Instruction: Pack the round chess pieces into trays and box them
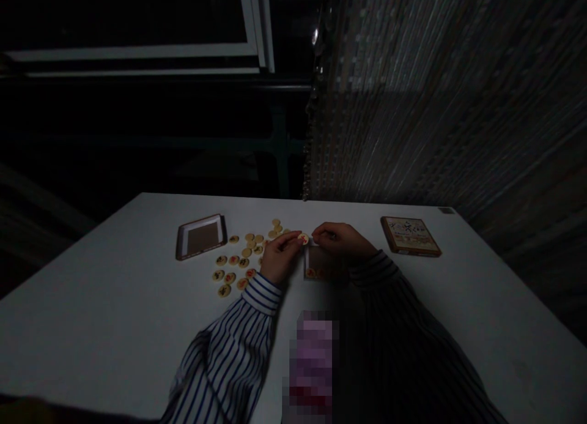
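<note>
My left hand (280,254) is closed in a pinch on a round Chinese chess piece (303,239) with a red character. Just to its right, my right hand (338,239) has its fingers curled together, and no piece shows between them. Below both hands lies an open box tray (321,257), partly in shadow and covered in part by my right hand. A few red-marked pieces (311,273) lie along its near side. Loose Chinese chess pieces (230,278), some marked red or black and others showing plain faces, are scattered left of my left hand.
An open, shallow box part (202,235) lies at the left of the white table (137,314). On the right is a flat box (410,235) with printed writing. A bead-string curtain (394,106) hangs behind the table. The light is dim, and a blurred patch covers the near middle.
</note>
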### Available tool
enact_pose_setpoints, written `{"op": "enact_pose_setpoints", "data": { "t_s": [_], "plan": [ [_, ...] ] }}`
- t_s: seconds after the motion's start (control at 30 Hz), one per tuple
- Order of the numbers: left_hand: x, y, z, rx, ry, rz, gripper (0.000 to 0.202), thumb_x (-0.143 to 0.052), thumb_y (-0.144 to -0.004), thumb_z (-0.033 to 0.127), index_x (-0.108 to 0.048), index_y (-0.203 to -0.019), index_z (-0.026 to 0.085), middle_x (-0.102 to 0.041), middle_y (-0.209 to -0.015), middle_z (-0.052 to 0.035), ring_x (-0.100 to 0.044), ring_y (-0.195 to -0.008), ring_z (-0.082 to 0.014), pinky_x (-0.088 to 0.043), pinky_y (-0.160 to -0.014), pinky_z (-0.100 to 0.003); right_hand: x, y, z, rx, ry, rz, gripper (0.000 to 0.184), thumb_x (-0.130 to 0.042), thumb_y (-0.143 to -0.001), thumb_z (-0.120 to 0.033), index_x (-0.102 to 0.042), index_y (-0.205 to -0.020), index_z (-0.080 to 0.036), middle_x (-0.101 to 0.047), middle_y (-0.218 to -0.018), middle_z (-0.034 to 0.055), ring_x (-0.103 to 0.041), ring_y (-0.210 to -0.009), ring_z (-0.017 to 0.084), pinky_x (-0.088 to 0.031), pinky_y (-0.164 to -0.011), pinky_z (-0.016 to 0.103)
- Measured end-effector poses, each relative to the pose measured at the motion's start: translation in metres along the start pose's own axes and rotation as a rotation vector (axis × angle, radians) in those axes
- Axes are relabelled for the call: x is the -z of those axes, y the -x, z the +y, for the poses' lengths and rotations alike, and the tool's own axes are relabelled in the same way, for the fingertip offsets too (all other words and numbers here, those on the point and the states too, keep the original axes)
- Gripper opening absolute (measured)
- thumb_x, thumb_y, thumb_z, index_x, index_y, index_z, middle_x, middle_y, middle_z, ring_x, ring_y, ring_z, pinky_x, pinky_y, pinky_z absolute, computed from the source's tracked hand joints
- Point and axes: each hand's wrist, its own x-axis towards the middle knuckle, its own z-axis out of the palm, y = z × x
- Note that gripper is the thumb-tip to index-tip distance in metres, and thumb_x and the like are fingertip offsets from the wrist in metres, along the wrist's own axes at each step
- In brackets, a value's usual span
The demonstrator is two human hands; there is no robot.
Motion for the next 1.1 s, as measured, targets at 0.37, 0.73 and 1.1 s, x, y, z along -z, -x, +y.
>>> {"op": "enact_pose_setpoints", "data": {
  "t_s": [0.37, 0.73, 1.1],
  "plan": [
    [-0.008, 0.011, -0.006, -0.005, -0.065, 0.104, 0.027, -0.065, -0.063, 0.032, -0.066, -0.086, 0.018, -0.068, -0.084, -0.0053, -0.061, -0.08, -0.0164, -0.047, -0.078, -0.031, 0.004, -0.001, 0.001, -0.003, 0.056, -0.021, 0.017, -0.05, -0.073, -0.025, -0.062, -0.081, -0.016, -0.064, -0.072, 0.0018, -0.058, -0.066, 0.012, -0.043, -0.061, 0.022],
    [-0.012, 0.013, -0.011, 0.061, -0.003, 0.078, 0.028, -0.065, -0.063, 0.029, -0.065, -0.087, 0.016, -0.068, -0.082, -0.0049, -0.062, -0.079, -0.0162, -0.048, -0.076, -0.029, -0.003, -0.011, 0.013, 0.001, 0.103, -0.054, 0.016, -0.051, -0.073, -0.026, -0.061, -0.082, -0.017, -0.064, -0.071, 0.0001, -0.057, -0.065, 0.011, -0.042, -0.06, 0.021],
    [-0.012, 0.013, -0.015, 0.066, -0.003, 0.099, 0.028, -0.065, -0.062, 0.029, -0.066, -0.086, 0.015, -0.069, -0.081, -0.0051, -0.062, -0.079, -0.0177, -0.048, -0.077, -0.031, -0.002, -0.009, 0.007, -0.028, 0.099, -0.173, 0.016, -0.053, -0.073, -0.025, -0.062, -0.082, -0.016, -0.066, -0.074, 0.0013, -0.058, -0.068, 0.012, -0.042, -0.061, 0.021]
  ]
}}
